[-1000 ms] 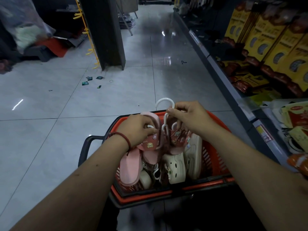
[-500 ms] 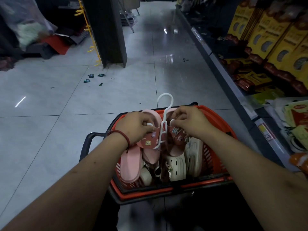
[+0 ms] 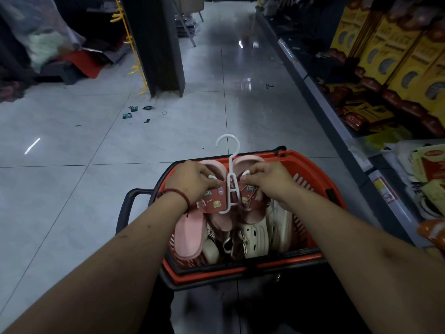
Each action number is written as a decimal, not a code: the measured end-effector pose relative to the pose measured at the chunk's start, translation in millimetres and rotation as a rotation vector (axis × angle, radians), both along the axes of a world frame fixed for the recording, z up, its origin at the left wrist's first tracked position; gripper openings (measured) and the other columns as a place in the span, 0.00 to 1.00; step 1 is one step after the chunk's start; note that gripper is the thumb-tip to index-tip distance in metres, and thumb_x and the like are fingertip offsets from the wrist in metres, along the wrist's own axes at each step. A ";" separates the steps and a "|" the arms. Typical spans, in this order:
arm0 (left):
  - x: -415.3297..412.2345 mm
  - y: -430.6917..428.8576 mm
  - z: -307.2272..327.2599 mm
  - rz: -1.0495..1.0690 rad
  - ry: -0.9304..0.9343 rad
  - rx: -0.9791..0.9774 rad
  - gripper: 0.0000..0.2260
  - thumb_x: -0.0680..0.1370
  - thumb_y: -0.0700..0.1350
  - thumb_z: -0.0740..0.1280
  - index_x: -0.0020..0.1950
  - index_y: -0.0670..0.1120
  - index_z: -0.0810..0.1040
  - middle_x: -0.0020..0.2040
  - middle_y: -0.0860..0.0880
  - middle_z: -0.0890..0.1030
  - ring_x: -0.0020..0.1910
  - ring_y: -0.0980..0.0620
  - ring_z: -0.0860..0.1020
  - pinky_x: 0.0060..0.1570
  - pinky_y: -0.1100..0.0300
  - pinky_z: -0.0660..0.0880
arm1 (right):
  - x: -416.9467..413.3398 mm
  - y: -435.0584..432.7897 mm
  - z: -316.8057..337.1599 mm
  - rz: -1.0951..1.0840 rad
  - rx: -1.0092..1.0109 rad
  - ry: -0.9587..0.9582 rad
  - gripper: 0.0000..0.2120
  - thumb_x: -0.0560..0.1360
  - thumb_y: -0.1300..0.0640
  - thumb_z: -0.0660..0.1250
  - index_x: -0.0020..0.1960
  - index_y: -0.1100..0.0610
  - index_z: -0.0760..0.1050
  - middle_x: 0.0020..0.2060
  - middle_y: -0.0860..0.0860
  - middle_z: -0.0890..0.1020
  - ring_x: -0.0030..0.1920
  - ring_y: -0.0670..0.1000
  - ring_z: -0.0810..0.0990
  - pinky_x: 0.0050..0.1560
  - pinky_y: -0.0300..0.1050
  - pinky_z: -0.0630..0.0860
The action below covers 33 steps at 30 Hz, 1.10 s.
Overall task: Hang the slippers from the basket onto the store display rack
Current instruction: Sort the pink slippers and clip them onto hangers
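Slippers [image 3: 213, 201], two dark red ones with small charms, sit on one white hanger [image 3: 231, 189] that I hold above the far edge of the orange basket [image 3: 315, 172]. The fingers of my left hand [image 3: 192, 182] curl round the left one and the hanger arm; those of my right hand [image 3: 271, 180] pinch the right one. Inside the basket lie one pink slipper [image 3: 189, 235] and what look like two cream clogs [image 3: 255, 233], with more in the dim below.

At 6 o'clock, above a red plastic shopping basket [image 3: 313, 169], the left hand [image 3: 192, 182] and right hand [image 3: 267, 182] grip pink rubber slippers [image 3: 213, 201] on a white plastic hanger [image 3: 230, 174]. Its hook points to 12 o'clock.
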State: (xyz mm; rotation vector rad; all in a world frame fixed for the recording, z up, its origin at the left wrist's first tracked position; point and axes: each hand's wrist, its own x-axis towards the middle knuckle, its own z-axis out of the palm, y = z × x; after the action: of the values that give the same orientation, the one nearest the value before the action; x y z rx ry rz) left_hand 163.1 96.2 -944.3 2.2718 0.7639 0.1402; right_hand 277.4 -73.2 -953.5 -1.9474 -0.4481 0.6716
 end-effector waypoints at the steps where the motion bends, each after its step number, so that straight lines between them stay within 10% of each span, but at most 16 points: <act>1: -0.3 -0.7 -0.7 0.035 -0.024 -0.056 0.06 0.69 0.49 0.80 0.42 0.50 0.87 0.39 0.53 0.85 0.40 0.57 0.81 0.35 0.65 0.73 | -1.4 0.2 0.9 -0.014 0.001 -0.011 0.04 0.73 0.60 0.75 0.44 0.60 0.82 0.33 0.60 0.83 0.20 0.51 0.75 0.30 0.39 0.70; 6: -6.8 -10.7 1.4 0.281 -0.179 -0.457 0.10 0.67 0.41 0.81 0.46 0.43 0.86 0.38 0.50 0.83 0.33 0.57 0.79 0.23 0.72 0.71 | -11.0 -6.1 20.3 -0.081 0.066 -0.040 0.04 0.76 0.62 0.73 0.48 0.63 0.81 0.18 0.43 0.76 0.17 0.46 0.71 0.21 0.33 0.66; 11: -20.0 -25.0 24.5 0.250 -0.291 -0.545 0.08 0.67 0.41 0.81 0.44 0.44 0.86 0.38 0.48 0.85 0.39 0.50 0.82 0.36 0.63 0.78 | -27.9 -29.9 52.7 -0.094 0.137 -0.051 0.01 0.76 0.61 0.72 0.45 0.58 0.82 0.19 0.48 0.77 0.18 0.48 0.73 0.23 0.36 0.68; 16: -33.7 -53.4 75.9 0.157 -0.381 -0.496 0.08 0.65 0.41 0.82 0.42 0.46 0.87 0.42 0.43 0.87 0.48 0.41 0.85 0.54 0.47 0.82 | -41.1 -66.9 100.8 -0.128 0.213 -0.047 0.03 0.75 0.60 0.74 0.43 0.54 0.81 0.21 0.47 0.78 0.20 0.47 0.73 0.27 0.37 0.71; 21: -45.1 -94.4 151.1 0.051 -0.428 -0.328 0.05 0.68 0.43 0.80 0.37 0.49 0.85 0.35 0.50 0.84 0.37 0.51 0.81 0.34 0.63 0.76 | -55.3 -109.5 156.3 -0.151 0.334 -0.093 0.04 0.73 0.62 0.75 0.41 0.56 0.82 0.27 0.52 0.79 0.19 0.49 0.71 0.25 0.39 0.71; 33: -11.7 -215.6 246.6 -0.281 -0.482 -0.225 0.03 0.72 0.43 0.78 0.43 0.46 0.85 0.42 0.46 0.86 0.42 0.50 0.84 0.42 0.60 0.80 | -62.8 -252.9 252.0 -0.370 0.311 -0.278 0.04 0.72 0.58 0.76 0.44 0.58 0.83 0.29 0.55 0.79 0.20 0.48 0.71 0.27 0.41 0.70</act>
State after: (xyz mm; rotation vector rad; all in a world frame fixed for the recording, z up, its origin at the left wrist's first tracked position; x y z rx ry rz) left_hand 151.4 -119.4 -697.7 1.9899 0.1950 0.4272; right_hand 214.6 -326.1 -701.5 -1.7635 -0.3247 0.0867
